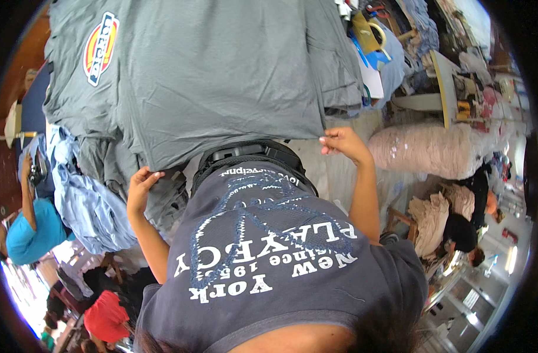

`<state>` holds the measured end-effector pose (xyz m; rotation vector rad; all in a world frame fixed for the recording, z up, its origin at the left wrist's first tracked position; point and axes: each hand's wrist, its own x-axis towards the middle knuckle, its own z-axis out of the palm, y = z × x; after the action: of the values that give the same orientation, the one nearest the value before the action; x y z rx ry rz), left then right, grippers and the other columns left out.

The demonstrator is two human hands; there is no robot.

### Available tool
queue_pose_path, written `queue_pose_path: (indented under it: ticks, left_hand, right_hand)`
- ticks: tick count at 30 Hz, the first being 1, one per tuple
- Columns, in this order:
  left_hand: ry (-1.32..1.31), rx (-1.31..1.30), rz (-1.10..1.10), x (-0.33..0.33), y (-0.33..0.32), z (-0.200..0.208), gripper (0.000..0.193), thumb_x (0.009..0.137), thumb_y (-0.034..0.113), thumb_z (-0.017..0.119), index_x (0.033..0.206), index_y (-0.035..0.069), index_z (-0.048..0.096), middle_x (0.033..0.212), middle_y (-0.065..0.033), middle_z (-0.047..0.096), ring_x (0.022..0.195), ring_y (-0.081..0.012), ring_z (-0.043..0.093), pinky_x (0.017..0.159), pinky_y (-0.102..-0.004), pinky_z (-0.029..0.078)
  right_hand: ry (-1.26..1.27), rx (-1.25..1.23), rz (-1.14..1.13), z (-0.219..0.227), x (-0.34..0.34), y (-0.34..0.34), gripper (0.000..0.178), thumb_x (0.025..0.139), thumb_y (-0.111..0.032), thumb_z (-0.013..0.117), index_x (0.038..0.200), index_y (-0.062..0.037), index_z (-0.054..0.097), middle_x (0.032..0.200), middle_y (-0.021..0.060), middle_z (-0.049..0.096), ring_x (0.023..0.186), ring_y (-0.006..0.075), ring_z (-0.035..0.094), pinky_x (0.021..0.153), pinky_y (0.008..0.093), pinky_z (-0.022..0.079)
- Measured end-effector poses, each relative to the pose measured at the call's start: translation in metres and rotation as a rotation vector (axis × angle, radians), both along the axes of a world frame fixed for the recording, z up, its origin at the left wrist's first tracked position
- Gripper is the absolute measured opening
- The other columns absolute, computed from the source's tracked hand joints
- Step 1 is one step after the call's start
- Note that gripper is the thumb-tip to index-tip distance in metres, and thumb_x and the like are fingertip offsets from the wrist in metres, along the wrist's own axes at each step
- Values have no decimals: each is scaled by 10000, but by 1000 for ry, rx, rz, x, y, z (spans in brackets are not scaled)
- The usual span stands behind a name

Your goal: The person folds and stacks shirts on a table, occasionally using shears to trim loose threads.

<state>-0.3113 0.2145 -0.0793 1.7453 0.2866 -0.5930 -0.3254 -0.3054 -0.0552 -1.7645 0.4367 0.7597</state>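
Note:
A grey T-shirt [222,70] lies spread out in front of me, with a red, yellow and white oval emblem [101,49] toward its far left. The near edge hangs close to my waist. My left hand [142,187] pinches the near left corner of this edge between thumb and fingers. At the near right corner, my right hand [346,145] grips the cloth the same way, so the edge is drawn out between the two hands. More dark grey cloth [101,156] hangs in folds beside my left hand.
Light blue garments [89,197] hang at the left, near a person in a blue top [36,231]. Farther back is a person in red [107,316]. At the right are a tape roll [379,36], a wrapped pinkish bundle [422,150] and stacked tan cloth [429,220].

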Motion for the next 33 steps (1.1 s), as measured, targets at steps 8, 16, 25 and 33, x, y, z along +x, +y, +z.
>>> queue_pose_path:
  ticks: [8,16,25,33]
  left_hand:
    - [-232,-62,74,47,0,69,416,794,155,551,1190,66,460,849,-35,611,633,-79,539,580,-186,391]
    - [-765,320,38,201,-18,32,343,798,108,551,1136,58,524,965,-76,592,824,-131,550,753,-240,428]
    - [-963,261,48,276,-34,9,479,728,57,540,1200,74,455,1028,-107,566,897,-171,538,776,-280,425]
    - [-1216,780,160,285,-66,37,454,678,93,574,1125,100,493,925,-138,580,873,-297,545,770,-356,427]
  right_hand:
    - [-468,76,-108,62,39,0,288,811,-142,569,1087,-64,539,705,28,588,566,72,535,523,193,416]
    - [-959,-739,126,55,159,42,439,738,-123,583,1164,-155,480,1032,78,523,773,205,561,671,307,449]
    - [-1076,-760,121,43,201,58,423,759,-143,533,1172,-199,461,1101,66,498,965,279,521,767,361,434]
    - [-1228,-811,-28,27,240,70,250,740,-66,470,980,-132,482,1007,97,546,887,326,533,706,395,427]
